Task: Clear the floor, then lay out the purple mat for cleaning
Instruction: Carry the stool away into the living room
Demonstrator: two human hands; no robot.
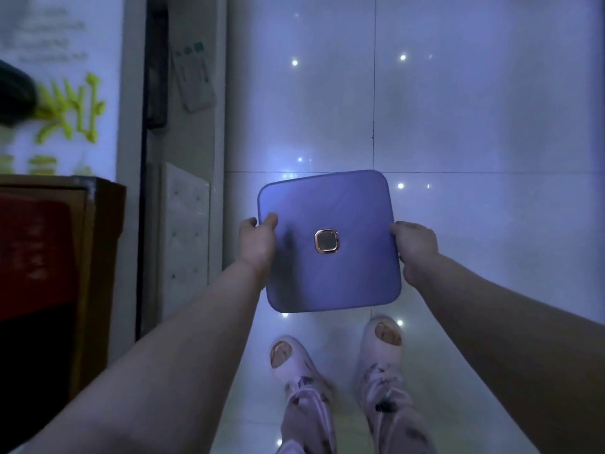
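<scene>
Both hands grip one purple square scale (343, 204) by opposite edges, the left hand (257, 244) with its thumb curled over the left edge and the right hand (415, 247) clamped on the right edge, holding it face up above the glossy tiled floor (458, 109), just ahead of the person's slippers (288, 358).
</scene>
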